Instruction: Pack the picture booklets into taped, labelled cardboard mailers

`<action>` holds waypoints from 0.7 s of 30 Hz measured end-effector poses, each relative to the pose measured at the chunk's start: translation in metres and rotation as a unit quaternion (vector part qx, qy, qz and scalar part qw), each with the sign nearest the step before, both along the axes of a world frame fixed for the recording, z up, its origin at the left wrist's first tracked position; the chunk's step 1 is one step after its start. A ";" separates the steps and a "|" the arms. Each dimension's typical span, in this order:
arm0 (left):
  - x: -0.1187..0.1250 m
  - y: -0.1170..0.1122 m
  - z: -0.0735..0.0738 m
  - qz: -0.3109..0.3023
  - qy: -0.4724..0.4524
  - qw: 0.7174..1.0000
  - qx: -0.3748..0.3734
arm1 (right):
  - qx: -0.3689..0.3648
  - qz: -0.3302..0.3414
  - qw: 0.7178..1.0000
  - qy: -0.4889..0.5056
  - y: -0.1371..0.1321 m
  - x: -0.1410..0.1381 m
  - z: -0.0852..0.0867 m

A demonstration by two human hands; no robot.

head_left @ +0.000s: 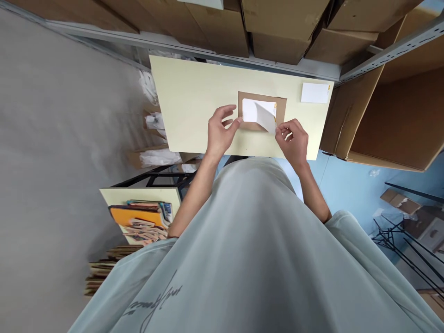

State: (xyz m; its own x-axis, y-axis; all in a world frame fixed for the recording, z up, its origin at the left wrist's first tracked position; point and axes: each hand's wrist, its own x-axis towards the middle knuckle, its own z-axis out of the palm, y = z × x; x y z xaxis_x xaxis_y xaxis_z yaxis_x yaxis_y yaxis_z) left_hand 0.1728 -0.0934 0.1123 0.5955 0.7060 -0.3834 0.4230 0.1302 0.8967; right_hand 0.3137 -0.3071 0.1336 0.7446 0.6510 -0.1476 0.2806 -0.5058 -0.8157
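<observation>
On the pale yellow table [194,101] lies a flat brown cardboard piece [281,107] with white paper [249,110] on top. One white sheet [265,117] is bent up at its right side, its lower corner drawn toward me past the cardboard's near edge. My right hand [294,140] pinches that corner between thumb and fingertips. At the cardboard's left edge, my left hand [222,129] has thumb and fingers spread apart, its thumb tip beside the paper's lower left corner; whether it touches is unclear. Small orange marks show along the paper's right edge.
Another white paper piece [314,93] lies at the table's right end. A large cardboard box [409,111] gapes on the right. Cardboard boxes fill the shelf [194,46] behind the table. To the left, a smaller table [111,193] carries an orange folder [133,215] and papers.
</observation>
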 end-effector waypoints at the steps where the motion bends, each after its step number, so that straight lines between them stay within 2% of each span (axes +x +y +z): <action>1: 0.000 -0.001 -0.002 0.020 0.000 0.999 -0.028 | 0.011 -0.007 1.000 0.020 0.000 -0.001 0.003; 3: 0.001 -0.003 -0.007 0.035 0.002 0.997 -0.075 | 0.027 -0.011 0.998 0.057 0.001 -0.001 0.007; 6: 0.002 -0.004 -0.014 0.024 0.004 0.994 -0.110 | 0.038 -0.004 0.995 0.088 0.001 0.000 0.012; 12: 0.002 0.001 -0.017 -0.002 -0.007 0.993 -0.114 | 0.035 -0.011 0.993 0.112 -0.002 0.002 0.007; 17: 0.003 0.013 -0.023 -0.008 0.002 0.999 -0.054 | 0.030 -0.067 0.991 0.113 0.002 0.012 -0.025; 21: 0.010 0.023 -0.042 -0.010 0.003 1.000 -0.030 | 0.031 -0.070 0.991 0.111 0.015 0.034 -0.063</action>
